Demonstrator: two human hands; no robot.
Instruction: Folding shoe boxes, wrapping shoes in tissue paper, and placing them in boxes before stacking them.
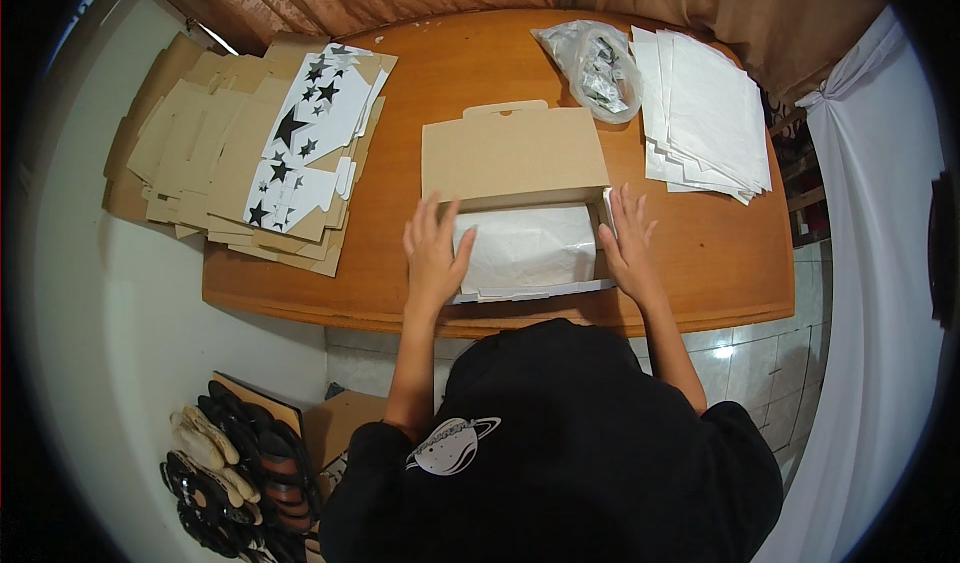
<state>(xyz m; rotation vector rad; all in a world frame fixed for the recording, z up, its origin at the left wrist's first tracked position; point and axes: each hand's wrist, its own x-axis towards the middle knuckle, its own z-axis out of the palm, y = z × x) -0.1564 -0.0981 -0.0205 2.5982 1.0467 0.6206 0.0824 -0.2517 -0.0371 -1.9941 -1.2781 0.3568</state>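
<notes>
So the person was leaning over the wooden counter [700,263] with an open cardboard box [515,158] right in front of them, lid flipped up and standing toward the far side. The box sat near the front edge of the counter, roughly in the middle, and it was lined with white tissue paper [525,245] that covered whatever was inside, so I couldn't tell what that was. The left hand [434,255] was flat on the left end of the box with its fingers spread, resting on the edge of the paper. The right hand [628,243] was doing the same on the right end, fingers fanned out and pointing away from the person, pressed against the box wall and the paper there. Neither hand was pinching anything, just open palms down. Off to the left was a messy stack of flat cardboard blanks [215,153] with a couple of star-printed white ones [310,138] on top. At the far right lay a pile of white paper sheets [710,113], with a clear plastic bag [598,68] of small bits just beside it.
</notes>
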